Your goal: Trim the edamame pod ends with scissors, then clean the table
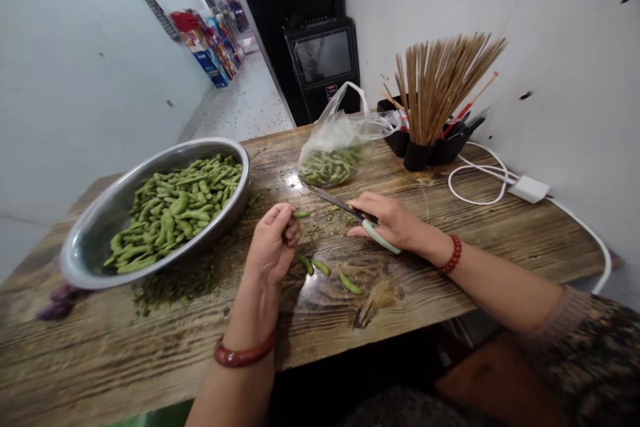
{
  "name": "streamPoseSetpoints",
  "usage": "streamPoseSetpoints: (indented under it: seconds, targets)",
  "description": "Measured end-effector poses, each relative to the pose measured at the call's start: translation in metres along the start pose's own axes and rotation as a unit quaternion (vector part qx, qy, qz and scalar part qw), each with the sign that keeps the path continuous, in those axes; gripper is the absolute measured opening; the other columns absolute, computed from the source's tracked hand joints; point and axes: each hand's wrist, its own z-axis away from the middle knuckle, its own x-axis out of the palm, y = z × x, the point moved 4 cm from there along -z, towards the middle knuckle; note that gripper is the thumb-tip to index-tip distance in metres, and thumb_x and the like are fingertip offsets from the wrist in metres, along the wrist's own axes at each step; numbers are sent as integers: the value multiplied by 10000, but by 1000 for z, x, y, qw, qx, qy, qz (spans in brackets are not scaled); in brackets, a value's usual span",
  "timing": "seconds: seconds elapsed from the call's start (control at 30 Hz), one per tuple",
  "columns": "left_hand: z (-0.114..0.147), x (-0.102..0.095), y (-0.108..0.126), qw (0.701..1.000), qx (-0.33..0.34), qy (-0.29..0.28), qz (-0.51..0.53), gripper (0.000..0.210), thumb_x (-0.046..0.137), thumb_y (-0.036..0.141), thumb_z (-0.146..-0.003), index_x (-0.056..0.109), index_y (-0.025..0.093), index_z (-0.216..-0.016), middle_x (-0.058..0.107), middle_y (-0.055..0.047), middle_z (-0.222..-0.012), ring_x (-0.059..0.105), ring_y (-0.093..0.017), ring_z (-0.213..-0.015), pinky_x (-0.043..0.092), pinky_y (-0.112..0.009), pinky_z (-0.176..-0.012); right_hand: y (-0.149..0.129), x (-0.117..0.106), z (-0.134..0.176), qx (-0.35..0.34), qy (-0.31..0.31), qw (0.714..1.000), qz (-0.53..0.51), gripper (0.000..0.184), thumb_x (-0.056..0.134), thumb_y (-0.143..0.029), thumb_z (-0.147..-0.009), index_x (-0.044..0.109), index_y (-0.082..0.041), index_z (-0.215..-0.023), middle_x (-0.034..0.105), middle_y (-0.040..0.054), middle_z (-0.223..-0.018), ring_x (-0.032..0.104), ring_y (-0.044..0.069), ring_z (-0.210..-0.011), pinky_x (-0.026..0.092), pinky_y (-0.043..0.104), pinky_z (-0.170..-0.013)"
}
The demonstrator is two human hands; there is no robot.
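Note:
Between the fingertips of my left hand (275, 237) is a green edamame pod (301, 214), its end poking out to the right. My right hand (387, 217) grips a pair of scissors (377, 236) by pale green handles; the dark blades point left toward the pod without touching it. Several loose pods (350, 281) lie on the table just below my hands. To the left, a large metal basin (80, 260) holds a heap of edamame pods (175, 207). Behind my hands stands a clear plastic bag (345, 127) with more pods at its bottom.
Small green trimmings (175, 287) are scattered on the wooden table (320, 340) beside the basin. Purple items (57, 301) lie at the left. A black holder (419, 155) with wooden sticks (440, 80) stands at the back right, near a white cable and adapter (530, 188).

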Motion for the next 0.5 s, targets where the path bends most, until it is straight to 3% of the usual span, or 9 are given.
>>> streamPoseSetpoints:
  seconds: [0.13,0.27,0.33,0.4,0.5]
  targets:
    - [0,-6,9,1000,14,13,-5,291,685,349,-745,472,168,-663,499,27,-659,456,-68,-514,330,-167,-416,0,0,1,-2,-4,1000,2,447,630,-450,-842,573,-135,-1153,574,76,-901,549,178,-771,470,298,-709]
    - [8,0,16,984,15,-56,-169,225,652,335,-779,518,180,-687,470,51,-558,406,-70,-436,300,-179,-394,-1,0,2,-2,-7,1000,3,445,626,-448,-845,568,-140,-1161,579,80,-920,554,179,-777,474,298,-708]
    - [13,7,16,943,11,-133,-306,157,666,297,-765,593,171,-707,509,40,-542,446,-81,-471,354,-188,-452,-1,-1,1,0,-6,1000,3,448,633,-439,-842,566,-139,-1167,585,86,-938,558,181,-785,475,298,-709]
    - [17,14,11,874,4,-223,-431,97,676,260,-742,664,167,-718,620,-4,-635,550,-121,-599,436,-221,-584,-1,-1,1,2,-6,1000,3,447,639,-431,-839,566,-138,-1169,592,91,-954,561,182,-791,476,297,-709]
    - [19,17,2,790,0,-302,-533,83,674,203,-711,724,199,-778,699,-38,-757,616,-174,-719,464,-268,-698,-2,-3,0,1,0,1000,4,435,644,-417,-839,565,-144,-1168,599,95,-970,566,187,-812,477,300,-719]
